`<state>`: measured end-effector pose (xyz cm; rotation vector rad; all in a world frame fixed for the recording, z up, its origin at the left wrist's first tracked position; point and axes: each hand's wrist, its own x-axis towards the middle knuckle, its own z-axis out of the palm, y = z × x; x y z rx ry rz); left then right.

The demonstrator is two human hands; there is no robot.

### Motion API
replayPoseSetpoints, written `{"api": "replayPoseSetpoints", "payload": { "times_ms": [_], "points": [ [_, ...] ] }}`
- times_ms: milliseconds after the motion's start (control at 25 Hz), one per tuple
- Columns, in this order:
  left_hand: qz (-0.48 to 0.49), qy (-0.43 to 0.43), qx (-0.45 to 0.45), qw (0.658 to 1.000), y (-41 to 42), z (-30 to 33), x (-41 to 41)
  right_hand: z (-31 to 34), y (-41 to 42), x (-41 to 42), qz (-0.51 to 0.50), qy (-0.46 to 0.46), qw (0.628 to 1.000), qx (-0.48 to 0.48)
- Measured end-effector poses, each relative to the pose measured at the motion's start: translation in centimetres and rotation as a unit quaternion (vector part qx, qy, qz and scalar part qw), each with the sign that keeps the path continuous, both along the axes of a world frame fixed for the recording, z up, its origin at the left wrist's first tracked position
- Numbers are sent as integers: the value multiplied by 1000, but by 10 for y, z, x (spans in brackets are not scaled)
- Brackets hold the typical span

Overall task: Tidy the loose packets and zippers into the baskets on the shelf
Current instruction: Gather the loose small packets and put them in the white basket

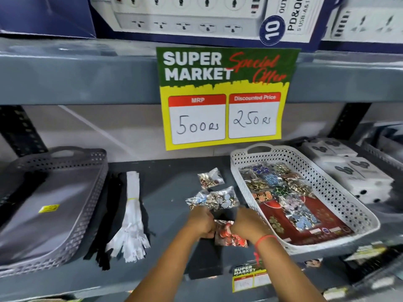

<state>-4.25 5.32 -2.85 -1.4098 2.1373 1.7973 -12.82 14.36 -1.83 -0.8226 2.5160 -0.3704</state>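
**Clerk:** Fingers, left hand [201, 222]: curled down onto a dark flat item on the shelf [165, 192], beside the red packet [231, 235]. Fingers, right hand [245, 223]: bent inward, touching the top of that red packet. Whether you are pinching it, I cannot tell; your knuckles hide the tips.

**Checker:** Item two, zippers?

**Clerk:** White zipper bundle [130, 216], banded at the middle, long axis running from the back of the shelf toward you, loose ends fanned at the near side. Black zippers [110, 214] lie parallel, touching its left side and just beside the grey basket [54, 205].

**Checker:** Loose packets?

**Clerk:** One small clear packet [210, 177] lies tilted, near the white basket [305, 192]. A cluster of clear packets [216, 199] lies just beyond your hands. The red packet lies near the front edge, long axis slanting left to right.

**Checker:** Baskets and room?

**Clerk:** Grey basket at your left, holding only a yellow sticker. White basket at your right, long axis angled away to the left, already lined with packets, its near corner overhanging the shelf edge. Bare shelf lies between zippers and packets. A price sign [224, 97] hangs above the middle; white boxes [349, 171] crowd the far right.
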Motion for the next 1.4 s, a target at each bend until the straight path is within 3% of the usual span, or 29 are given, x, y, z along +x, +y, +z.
{"api": "replayPoseSetpoints", "payload": {
  "times_ms": [120,320,400,480,560,640,720,840,1040,1080,1160,1280,1400],
  "points": [
    [8,27,58,998,-1,0,6,0,1,1,-34,-104,991,-78],
    [131,140,72,979,-20,8,12,32,-4,-8,-31,-92,974,-203],
    [176,115,-52,976,-35,7,7,59,4,-31,-83,-114,932,-332],
    [132,-2,-203,970,-47,3,3,77,19,-61,-141,-111,898,-402],
    [54,-96,-266,958,-51,1,0,75,34,-92,-149,-55,944,-289],
    [9,-131,-268,954,-58,-1,-2,62,38,-111,-112,-65,981,-145],
    [-3,-101,-220,970,-67,-3,-7,42,35,-119,-89,-125,986,-67],
    [-6,-67,-169,983,-70,1,-5,20,30,-120,-70,-165,983,-32],
    [21,-25,-71,997,-71,9,1,15,25,-117,10,28,998,50],
    [28,-15,-54,998,-70,13,3,18,24,-116,8,59,997,41],
    [40,26,-33,998,-70,24,4,35,19,-114,-27,42,995,-84],
    [27,95,-27,995,-65,47,-2,68,5,-92,-22,-133,947,-291],
    [-10,142,-15,990,-50,66,-20,82,-5,-66,51,-235,934,-263]
  ]
}}
